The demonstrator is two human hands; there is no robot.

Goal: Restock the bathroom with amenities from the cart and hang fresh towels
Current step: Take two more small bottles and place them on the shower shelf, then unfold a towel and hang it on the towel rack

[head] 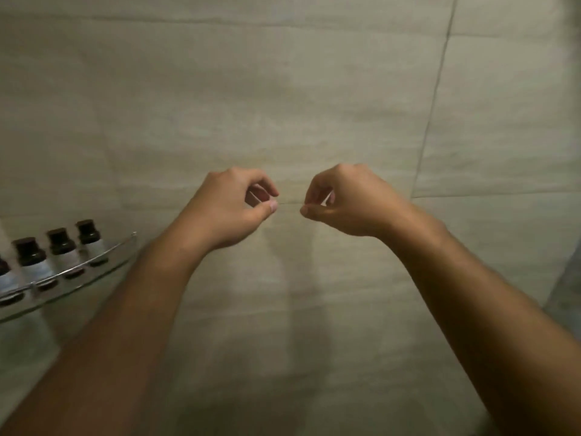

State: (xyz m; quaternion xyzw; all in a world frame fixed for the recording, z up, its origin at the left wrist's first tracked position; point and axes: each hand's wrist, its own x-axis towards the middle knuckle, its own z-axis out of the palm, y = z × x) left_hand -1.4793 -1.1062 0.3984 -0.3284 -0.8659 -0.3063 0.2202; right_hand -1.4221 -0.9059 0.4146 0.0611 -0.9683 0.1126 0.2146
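Both of my hands are raised in front of a beige tiled wall [283, 89]. My left hand [232, 209] has its thumb pressed to the forefinger in a pinch, and my right hand [342, 202] mirrors it a short gap away. A faint thin line runs between the two pinches. I cannot tell whether it is a strand or the tile joint behind. Several small amenity bottles [59, 247] with dark caps and pale labels stand in a row on a glass corner shelf [94, 275] at the lower left. No towel or cart is in view.
The glass shelf has a chrome rail [78, 267] along its curved front edge, close to my left forearm. Tile joints cross the wall. A greyer surface [566, 278] shows at the right edge.
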